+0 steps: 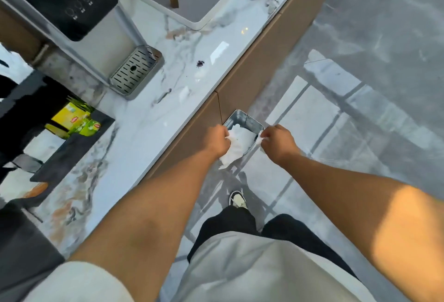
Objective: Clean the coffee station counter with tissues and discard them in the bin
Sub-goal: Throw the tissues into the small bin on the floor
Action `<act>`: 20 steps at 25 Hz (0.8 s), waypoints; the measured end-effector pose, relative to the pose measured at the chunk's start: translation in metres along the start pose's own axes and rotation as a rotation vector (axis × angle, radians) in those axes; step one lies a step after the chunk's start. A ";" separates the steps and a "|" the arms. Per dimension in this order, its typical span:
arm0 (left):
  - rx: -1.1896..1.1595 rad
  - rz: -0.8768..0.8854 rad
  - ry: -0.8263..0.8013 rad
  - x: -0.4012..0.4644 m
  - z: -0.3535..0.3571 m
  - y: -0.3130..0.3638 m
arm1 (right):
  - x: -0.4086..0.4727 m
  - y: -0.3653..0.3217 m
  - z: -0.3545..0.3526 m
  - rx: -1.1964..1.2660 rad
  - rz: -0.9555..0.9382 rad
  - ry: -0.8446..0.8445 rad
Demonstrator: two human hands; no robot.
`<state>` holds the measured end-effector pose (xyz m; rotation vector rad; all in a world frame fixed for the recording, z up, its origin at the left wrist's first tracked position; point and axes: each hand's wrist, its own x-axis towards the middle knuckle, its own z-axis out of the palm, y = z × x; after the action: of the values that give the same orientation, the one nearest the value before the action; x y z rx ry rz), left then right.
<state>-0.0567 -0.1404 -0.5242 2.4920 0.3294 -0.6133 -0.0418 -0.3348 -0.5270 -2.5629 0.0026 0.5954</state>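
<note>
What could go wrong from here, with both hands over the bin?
1. The tissue in the left hand hangs partly past the bin rim, so it may drop onto the floor.
2. Dark crumbs remain on the counter, so discarding now may leave cleaning unfinished.

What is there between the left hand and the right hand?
In the head view, a white tissue stretches between the left hand and right hand, above the metal bin.

Both hands, left (pixel 217 139) and right (pixel 278 143), pinch white tissues (pixel 236 148) over the metal bin (pixel 242 119) beside the counter (pixel 153 119).
</note>
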 end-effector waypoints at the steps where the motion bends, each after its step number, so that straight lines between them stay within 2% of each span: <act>1: -0.004 -0.008 -0.007 0.007 0.000 0.002 | 0.010 0.002 -0.002 -0.001 -0.005 -0.013; 7: -0.138 -0.152 0.043 0.046 0.013 0.014 | 0.082 0.013 -0.012 -0.036 -0.061 -0.097; 16: -0.470 -0.593 0.301 0.065 0.061 0.067 | 0.202 0.041 -0.043 -0.232 -0.300 -0.405; 20: -0.516 -0.658 0.362 0.082 0.087 0.082 | 0.244 0.053 -0.044 -0.261 -0.333 -0.447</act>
<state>0.0120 -0.2481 -0.5928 1.9502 1.2976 -0.2525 0.1916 -0.3754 -0.6184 -2.5278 -0.6790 1.0726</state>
